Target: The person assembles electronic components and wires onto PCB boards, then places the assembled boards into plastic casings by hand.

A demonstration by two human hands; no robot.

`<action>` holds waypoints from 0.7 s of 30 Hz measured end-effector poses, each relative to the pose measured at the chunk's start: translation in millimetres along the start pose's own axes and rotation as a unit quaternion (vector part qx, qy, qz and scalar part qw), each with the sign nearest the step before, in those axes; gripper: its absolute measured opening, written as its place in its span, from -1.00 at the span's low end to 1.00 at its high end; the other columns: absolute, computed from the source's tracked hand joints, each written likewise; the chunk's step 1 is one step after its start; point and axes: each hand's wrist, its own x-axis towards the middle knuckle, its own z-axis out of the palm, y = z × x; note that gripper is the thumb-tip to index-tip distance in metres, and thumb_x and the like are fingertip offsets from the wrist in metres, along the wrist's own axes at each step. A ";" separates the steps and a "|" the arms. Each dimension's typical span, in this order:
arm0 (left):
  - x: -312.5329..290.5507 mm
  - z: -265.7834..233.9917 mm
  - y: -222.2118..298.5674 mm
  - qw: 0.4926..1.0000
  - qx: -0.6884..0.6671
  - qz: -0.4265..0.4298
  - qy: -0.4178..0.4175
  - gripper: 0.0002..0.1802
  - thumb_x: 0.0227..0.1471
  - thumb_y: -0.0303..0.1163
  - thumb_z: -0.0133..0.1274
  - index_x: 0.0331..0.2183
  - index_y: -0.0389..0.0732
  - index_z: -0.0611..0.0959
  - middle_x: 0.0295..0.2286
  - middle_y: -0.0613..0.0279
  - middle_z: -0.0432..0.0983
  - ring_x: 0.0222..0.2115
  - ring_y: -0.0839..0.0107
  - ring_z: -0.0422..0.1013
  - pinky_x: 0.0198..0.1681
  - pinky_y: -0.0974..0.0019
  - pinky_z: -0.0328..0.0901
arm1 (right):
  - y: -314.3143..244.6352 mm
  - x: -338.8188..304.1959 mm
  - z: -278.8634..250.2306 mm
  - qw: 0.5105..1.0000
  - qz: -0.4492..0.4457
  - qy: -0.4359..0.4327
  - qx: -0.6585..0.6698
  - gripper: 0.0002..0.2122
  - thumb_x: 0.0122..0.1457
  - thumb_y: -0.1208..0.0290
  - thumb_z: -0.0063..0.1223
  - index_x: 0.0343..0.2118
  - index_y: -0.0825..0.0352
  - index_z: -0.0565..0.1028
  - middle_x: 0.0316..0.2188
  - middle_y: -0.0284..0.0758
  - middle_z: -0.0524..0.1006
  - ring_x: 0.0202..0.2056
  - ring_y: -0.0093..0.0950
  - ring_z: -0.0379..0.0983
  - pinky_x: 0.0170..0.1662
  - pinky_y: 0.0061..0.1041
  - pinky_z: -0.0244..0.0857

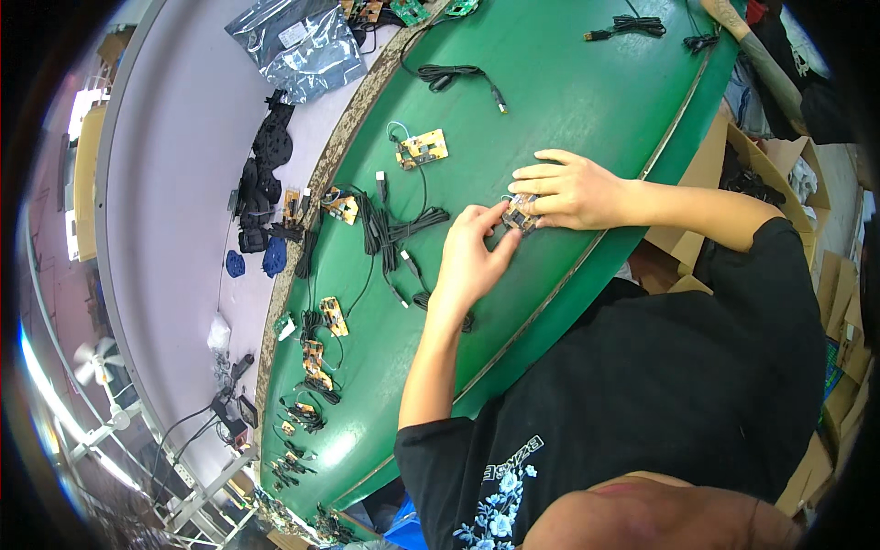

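A small yellow circuit board (pixel 521 216) with dark parts on it lies at the green belt's near side, between my two hands. My left hand (pixel 472 253) grips its left edge with thumb and fingertips. My right hand (pixel 576 194) reaches over it from the right, its fingers on the board's upper right side and partly covering it. Left of my hands lie black coiled USB cables (pixel 390 229), some with metal plugs showing. Another yellow board (pixel 422 149) with a wire sits farther off on the belt.
Down the green belt (pixel 541 101) lie several more boards (pixel 334 316) with cables. A purple-grey shelf (pixel 174 183) runs along the far side, with a silvery antistatic bag (pixel 298 46) and black parts on it. At the far right a co-worker's arm (pixel 770 73) reaches toward a cable (pixel 701 42). Cardboard boxes (pixel 701 174) stand at right.
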 end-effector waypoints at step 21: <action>0.0 28.4 28.5 0.955 0.259 0.070 0.125 -0.56 -0.10 -0.34 0.33 -0.15 -0.32 0.66 -0.34 0.16 0.45 -0.27 0.20 0.40 -0.21 0.17 0.24 | -3.8 -1.3 -24.7 0.992 0.104 -0.069 -0.030 -0.72 0.16 0.44 0.11 -0.04 0.27 0.55 0.10 -0.27 0.48 0.18 -0.35 0.33 0.21 -0.16 0.15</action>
